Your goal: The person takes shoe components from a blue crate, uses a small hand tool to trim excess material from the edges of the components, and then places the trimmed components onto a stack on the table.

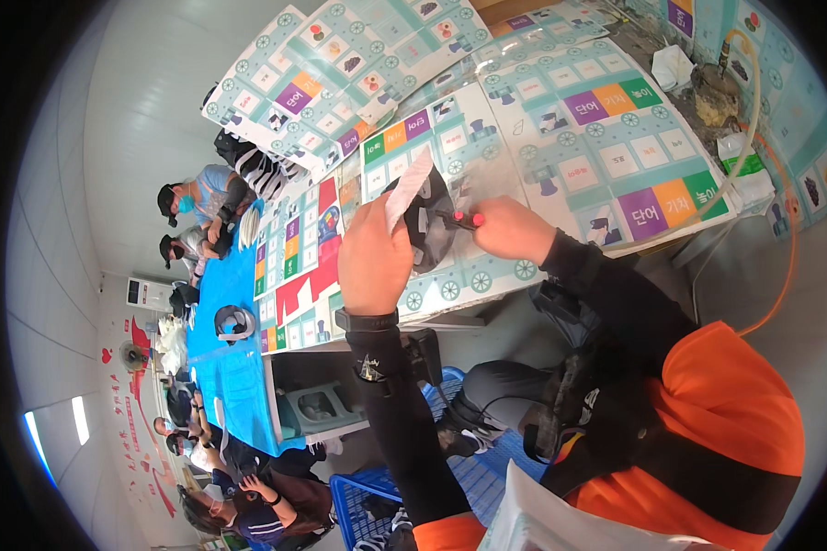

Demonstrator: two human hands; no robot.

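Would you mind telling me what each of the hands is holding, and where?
The left hand grips a white strip by its lower end, against a dark cap-like piece. The right hand holds small red-handled snips by the handles.

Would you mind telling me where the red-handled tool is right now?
In the head view, the red-handled tool is just above centre, in the right hand, its tip at the dark round piece that the left hand holds.

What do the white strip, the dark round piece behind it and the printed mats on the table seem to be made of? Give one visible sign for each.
White strip: probably paper or fabric tape; matt, thin, bending. Dark round piece: likely fabric or soft plastic; dull black, curved. Printed mats: apparently glossy coated sheet or vinyl; light glares off them.
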